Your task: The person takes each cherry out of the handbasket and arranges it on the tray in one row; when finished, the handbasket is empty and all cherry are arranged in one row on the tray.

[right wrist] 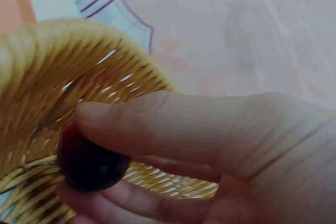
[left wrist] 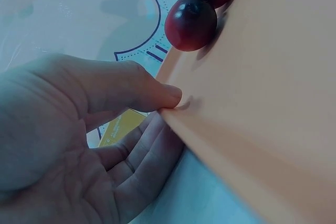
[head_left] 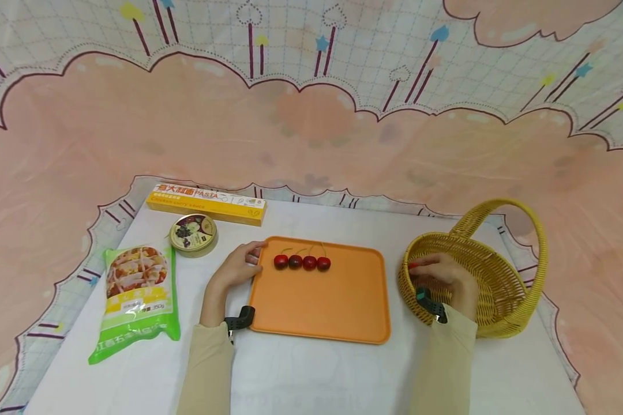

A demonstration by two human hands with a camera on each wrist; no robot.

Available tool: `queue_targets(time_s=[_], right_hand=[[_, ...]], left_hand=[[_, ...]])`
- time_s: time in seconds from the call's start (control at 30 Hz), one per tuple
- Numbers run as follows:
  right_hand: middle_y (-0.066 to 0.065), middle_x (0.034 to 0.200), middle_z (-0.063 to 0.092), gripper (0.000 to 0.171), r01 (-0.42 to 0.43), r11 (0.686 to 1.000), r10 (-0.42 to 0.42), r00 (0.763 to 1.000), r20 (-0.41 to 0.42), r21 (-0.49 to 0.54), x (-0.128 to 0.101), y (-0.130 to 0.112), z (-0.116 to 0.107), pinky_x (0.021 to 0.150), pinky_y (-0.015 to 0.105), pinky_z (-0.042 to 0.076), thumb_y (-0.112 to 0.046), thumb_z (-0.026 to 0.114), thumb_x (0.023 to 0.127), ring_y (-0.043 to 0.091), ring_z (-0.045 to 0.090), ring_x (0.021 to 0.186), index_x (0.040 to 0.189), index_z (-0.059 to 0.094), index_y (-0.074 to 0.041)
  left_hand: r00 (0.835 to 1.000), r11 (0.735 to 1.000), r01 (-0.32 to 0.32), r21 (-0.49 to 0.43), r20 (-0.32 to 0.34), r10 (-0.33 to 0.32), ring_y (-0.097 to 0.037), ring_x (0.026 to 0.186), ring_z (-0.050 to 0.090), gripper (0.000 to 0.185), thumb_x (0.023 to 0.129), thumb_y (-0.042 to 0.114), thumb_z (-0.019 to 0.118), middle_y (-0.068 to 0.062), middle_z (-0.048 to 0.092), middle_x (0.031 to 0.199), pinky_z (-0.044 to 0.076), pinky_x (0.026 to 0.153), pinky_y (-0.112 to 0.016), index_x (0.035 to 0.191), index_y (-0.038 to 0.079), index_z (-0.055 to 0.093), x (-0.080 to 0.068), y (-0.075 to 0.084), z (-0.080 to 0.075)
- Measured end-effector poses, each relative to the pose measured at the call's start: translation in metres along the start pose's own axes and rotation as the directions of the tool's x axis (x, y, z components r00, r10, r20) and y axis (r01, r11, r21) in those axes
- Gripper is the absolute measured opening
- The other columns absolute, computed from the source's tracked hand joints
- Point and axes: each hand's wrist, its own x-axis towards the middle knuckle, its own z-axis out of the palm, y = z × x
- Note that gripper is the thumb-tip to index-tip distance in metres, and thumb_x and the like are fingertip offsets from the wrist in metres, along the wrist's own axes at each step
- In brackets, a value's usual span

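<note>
At its upper left corner, an orange tray (head_left: 319, 305) is pinched by my left hand (head_left: 237, 266). The thumb (left wrist: 170, 95) lies on top of the rim and the other fingers reach beneath it. Along the tray's upper part runs a row of several dark red cherries (head_left: 295, 262) with stems. Over at the right, my right hand (head_left: 443, 272) is inside a yellow woven basket (head_left: 503, 271). In the right wrist view it holds a dark red cherry (right wrist: 92, 161) between thumb and fingers, close to the basket's woven wall.
Left of the tray lie a green bag of frozen food (head_left: 137, 294) and a round tin (head_left: 193, 233). A long yellow pasta box (head_left: 207, 204) sits at the back left. The basket's tall handle (head_left: 537, 253) arches up at the right. A patterned curtain (head_left: 311, 132) hangs behind the white table (head_left: 311, 374).
</note>
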Motion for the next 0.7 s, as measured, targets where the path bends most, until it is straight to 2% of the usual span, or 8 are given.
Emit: queue_targets(time_s=[0.2, 0.4, 0.57, 0.7], right_hand=[[-0.003, 0.102, 0.067, 0.049, 0.021, 1.0, -0.018, 0.985, -0.171, 0.015, -0.011, -0.011, -0.002, 0.085, 0.033, 0.054, -0.02, 0.063, 0.096, 0.009, 0.064, 0.089, 0.131, 0.054, 0.014], [-0.011, 0.098, 0.067, 0.052, 0.105, 0.991, -0.079, 0.962, -0.263, 0.086, -0.016, -0.026, 0.001, 0.085, 0.026, 0.053, -0.022, 0.061, 0.098, 0.002, 0.064, 0.09, 0.135, 0.05, 0.013], [-0.006, 0.099, 0.069, 0.049, 0.22, 0.96, -0.164, 0.943, -0.289, 0.175, -0.006, -0.041, 0.019, 0.084, 0.023, 0.053, -0.015, 0.061, 0.097, 0.003, 0.066, 0.088, 0.133, 0.049, 0.016], [0.002, 0.103, 0.07, 0.046, 0.253, 0.951, -0.203, 0.944, -0.261, 0.176, 0.01, -0.054, 0.041, 0.083, 0.024, 0.054, -0.013, 0.063, 0.095, 0.006, 0.066, 0.088, 0.131, 0.052, 0.015]], left_hand=[[1.0, 1.0, 0.0, -0.004, -0.002, 0.0, -0.032, 0.1, 0.058, 0.056, 0.084, -0.004, 0.066, -0.022, 0.056, 0.115, 0.048, 0.088, -0.043, 0.137, -0.002, 0.051, 0.0, -0.001, 0.0], [1.0, 1.0, 0.004, -0.006, -0.006, -0.004, -0.032, 0.1, 0.058, 0.056, 0.084, -0.004, 0.066, -0.022, 0.056, 0.116, 0.049, 0.087, -0.042, 0.138, -0.002, 0.051, -0.001, 0.0, 0.001], [1.0, 1.0, 0.004, -0.006, -0.005, -0.004, -0.032, 0.1, 0.058, 0.056, 0.084, -0.003, 0.066, -0.022, 0.056, 0.116, 0.049, 0.088, -0.043, 0.138, -0.002, 0.051, -0.001, 0.001, 0.002], [1.0, 1.0, -0.001, -0.002, -0.009, 0.001, -0.033, 0.101, 0.058, 0.056, 0.084, -0.003, 0.066, -0.022, 0.056, 0.116, 0.048, 0.088, -0.044, 0.138, -0.002, 0.051, -0.001, 0.001, 0.002]])
